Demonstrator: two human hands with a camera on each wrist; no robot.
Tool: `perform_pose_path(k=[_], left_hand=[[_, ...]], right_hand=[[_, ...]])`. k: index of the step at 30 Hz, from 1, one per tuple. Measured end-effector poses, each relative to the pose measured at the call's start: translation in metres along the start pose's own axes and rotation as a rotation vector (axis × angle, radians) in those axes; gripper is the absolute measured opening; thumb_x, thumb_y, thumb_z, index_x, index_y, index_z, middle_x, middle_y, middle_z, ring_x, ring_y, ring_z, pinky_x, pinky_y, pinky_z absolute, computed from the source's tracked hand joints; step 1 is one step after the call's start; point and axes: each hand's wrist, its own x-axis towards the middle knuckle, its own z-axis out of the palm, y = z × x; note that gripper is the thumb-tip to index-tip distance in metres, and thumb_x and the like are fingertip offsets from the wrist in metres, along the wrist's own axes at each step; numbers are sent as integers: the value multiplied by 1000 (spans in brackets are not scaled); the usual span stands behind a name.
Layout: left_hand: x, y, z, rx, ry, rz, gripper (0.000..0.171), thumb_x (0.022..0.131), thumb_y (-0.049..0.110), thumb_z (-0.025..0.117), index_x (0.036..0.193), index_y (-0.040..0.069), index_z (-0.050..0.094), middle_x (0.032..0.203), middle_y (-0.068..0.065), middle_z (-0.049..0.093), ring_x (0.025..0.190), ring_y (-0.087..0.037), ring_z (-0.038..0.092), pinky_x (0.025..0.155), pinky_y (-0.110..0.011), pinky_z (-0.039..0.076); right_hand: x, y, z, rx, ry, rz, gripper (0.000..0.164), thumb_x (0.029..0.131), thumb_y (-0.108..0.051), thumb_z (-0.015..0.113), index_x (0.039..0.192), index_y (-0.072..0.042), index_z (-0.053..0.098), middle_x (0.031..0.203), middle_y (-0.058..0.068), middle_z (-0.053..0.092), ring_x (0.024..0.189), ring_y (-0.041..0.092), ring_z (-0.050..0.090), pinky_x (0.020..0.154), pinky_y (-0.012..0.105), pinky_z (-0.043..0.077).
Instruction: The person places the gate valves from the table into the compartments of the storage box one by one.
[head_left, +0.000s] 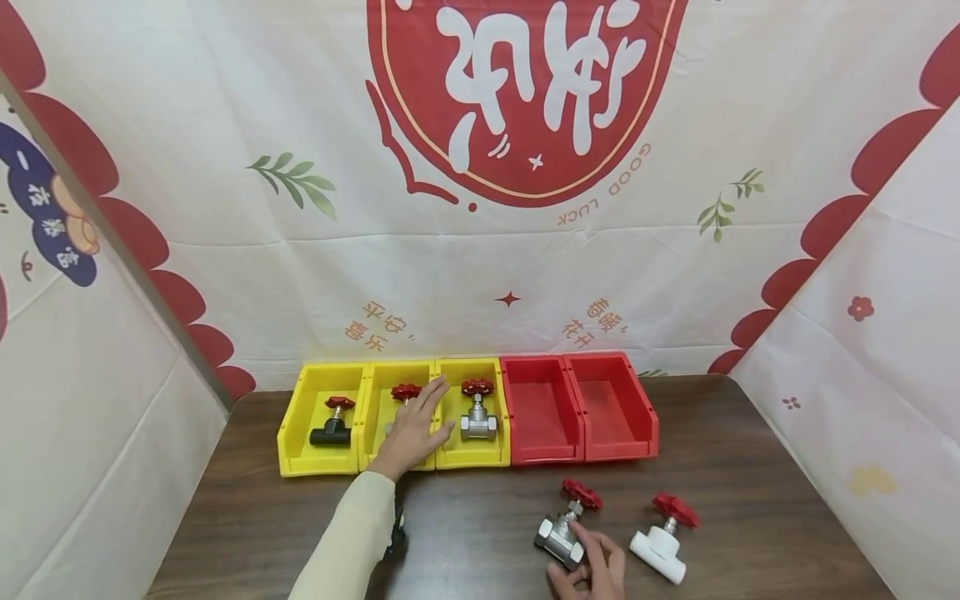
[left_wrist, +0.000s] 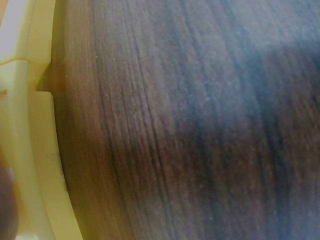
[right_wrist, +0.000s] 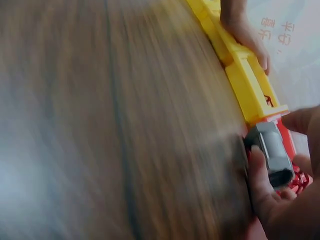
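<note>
My right hand pinches a silver metal valve with a red handwheel, low over the table's front. The thumb lies along the valve body in the right wrist view. A white valve with a red handwheel lies just right of that hand. My left hand reaches over the middle of the yellow bins, fingers extended. It partly hides a valve with a red handwheel in the second yellow bin. Whether it touches that valve I cannot tell.
In the left yellow bin lies a black valve; the third yellow bin holds a silver valve. Two red bins adjoin on the right. A printed cloth hangs behind the wooden table.
</note>
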Motion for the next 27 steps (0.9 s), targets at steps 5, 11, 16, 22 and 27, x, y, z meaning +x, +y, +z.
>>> perform_pose_path(k=[5,11,16,22,27], left_hand=[[-1,0,0,4,9,7,66,94,35,58,150,14,30,157,3,20,134,-28,35,101,-67,23],[0,-1,0,5,-4,-7,67,94,34,58,151,15,29,158,6,17,136,-25,32,103,-64,22],[2,-2,2,7,-22,-21,66,95,37,57,151,17,28,158,10,14,137,-24,30,104,-65,20],[2,-2,3,4,-9,-19,66,94,36,58,151,17,29,158,10,15,137,-24,31,103,-66,20],[1,-3,3,-2,-5,-19,66,94,36,58,151,17,30,157,10,15,136,-24,32,103,-66,20]], right_hand=[[13,10,-8,-57,-62,-168,57,79,-15,78,131,-9,55,118,19,43,63,3,47,48,21,45],[26,6,-19,-117,-152,-129,55,82,-27,76,132,-17,57,100,7,47,74,11,45,51,22,44],[31,4,-21,-180,-174,-128,57,81,-35,76,132,-17,57,109,8,53,82,15,46,58,22,44],[37,8,-17,-239,-183,-193,61,78,-43,76,132,-22,57,117,8,56,95,18,50,68,26,44],[40,10,-12,-260,-196,-211,65,75,-41,80,133,-25,55,117,7,56,100,19,55,80,39,47]])
